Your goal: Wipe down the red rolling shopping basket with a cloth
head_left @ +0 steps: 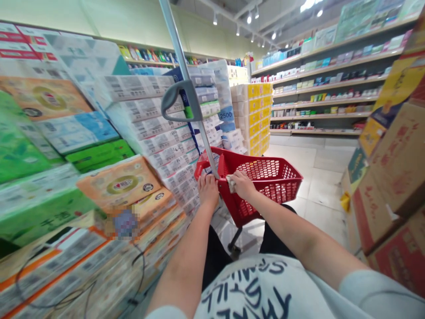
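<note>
Head view, looking down an aisle: both hands are on the near rim of a red shopping basket (265, 177) that stands on wheels on the tiled floor (318, 177). The left hand (208, 189) lies with its fingers bent over the rim, just beside the foot of the grey pull handle (186, 95), which rises up and leftward from the basket. The right hand (244, 185) is closed on a small pale cloth (230, 182) and presses it to the rim; the two hands sit close together, not touching. Stacked tissue packs (99, 146) crowd the left side, brown cartons (395, 177) the right. Stocked shelves (325, 84) run along the far wall.
</note>
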`<state>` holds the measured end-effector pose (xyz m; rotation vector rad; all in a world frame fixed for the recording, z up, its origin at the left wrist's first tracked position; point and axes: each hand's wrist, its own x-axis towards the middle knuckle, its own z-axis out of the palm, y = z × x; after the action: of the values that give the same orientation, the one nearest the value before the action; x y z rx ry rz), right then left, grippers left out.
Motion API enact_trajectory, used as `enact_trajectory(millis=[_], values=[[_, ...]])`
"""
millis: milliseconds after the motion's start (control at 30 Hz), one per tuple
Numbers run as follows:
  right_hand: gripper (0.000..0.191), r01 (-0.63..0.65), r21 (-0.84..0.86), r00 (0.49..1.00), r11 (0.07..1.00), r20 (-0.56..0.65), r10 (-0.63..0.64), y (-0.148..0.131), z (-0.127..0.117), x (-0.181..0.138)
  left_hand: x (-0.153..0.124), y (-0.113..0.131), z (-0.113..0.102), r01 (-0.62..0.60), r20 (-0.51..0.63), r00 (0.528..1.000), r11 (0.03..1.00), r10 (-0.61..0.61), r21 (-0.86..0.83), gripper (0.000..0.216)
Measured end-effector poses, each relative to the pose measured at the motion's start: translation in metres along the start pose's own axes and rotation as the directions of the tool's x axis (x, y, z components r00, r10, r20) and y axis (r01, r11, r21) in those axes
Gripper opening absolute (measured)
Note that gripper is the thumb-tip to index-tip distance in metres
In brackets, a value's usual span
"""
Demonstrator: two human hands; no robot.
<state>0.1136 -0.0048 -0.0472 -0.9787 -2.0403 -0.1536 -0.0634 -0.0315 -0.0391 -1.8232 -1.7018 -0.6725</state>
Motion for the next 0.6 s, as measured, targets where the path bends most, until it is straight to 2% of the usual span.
enact_trajectory(millis=[100, 200, 267, 367, 433, 500, 600], values=[[0.033, -0.055, -0.021, 0.997, 0.998, 0.053, 0.056, 0.015, 0.011, -0.031, -0.002, 0.001, -0.001, 0.003, 0.008, 1.000, 1.000, -0.003, 0.003, 0.034], [0.022, -0.096, -0.033, 0.990, 0.995, 0.105, 0.099, 0.030, 0.018, -0.050, -0.002, 0.002, -0.002, 0.004, 0.011, 1.000, 1.000, -0.004, 0.005, 0.034], [0.017, -0.137, -0.030, 0.988, 0.990, 0.065, 0.139, 0.036, 0.016, -0.044, 0.000, 0.002, -0.001, 0.014, 0.010, 1.000, 1.000, -0.014, 0.001, 0.033], [0.018, -0.186, -0.017, 0.981, 0.982, -0.058, 0.185, 0.042, 0.003, -0.020, 0.003, 0.002, 0.002, 0.024, 0.010, 1.000, 1.000, -0.024, 0.003, 0.032], [0.019, -0.198, -0.005, 0.978, 0.980, -0.066, 0.197, 0.045, -0.004, -0.011, 0.004, 0.002, 0.003, 0.019, 0.002, 1.000, 1.000, -0.019, 0.005, 0.033], [0.021, -0.193, 0.000, 0.981, 0.981, -0.022, 0.193, 0.049, -0.007, -0.016, 0.003, 0.002, 0.004, 0.009, -0.011, 1.000, 1.000, -0.009, 0.007, 0.033], [0.028, -0.177, -0.009, 0.984, 0.984, 0.017, 0.177, 0.055, -0.003, -0.045, 0.000, 0.003, 0.003, -0.010, -0.029, 1.000, 1.000, 0.011, 0.012, 0.033]])
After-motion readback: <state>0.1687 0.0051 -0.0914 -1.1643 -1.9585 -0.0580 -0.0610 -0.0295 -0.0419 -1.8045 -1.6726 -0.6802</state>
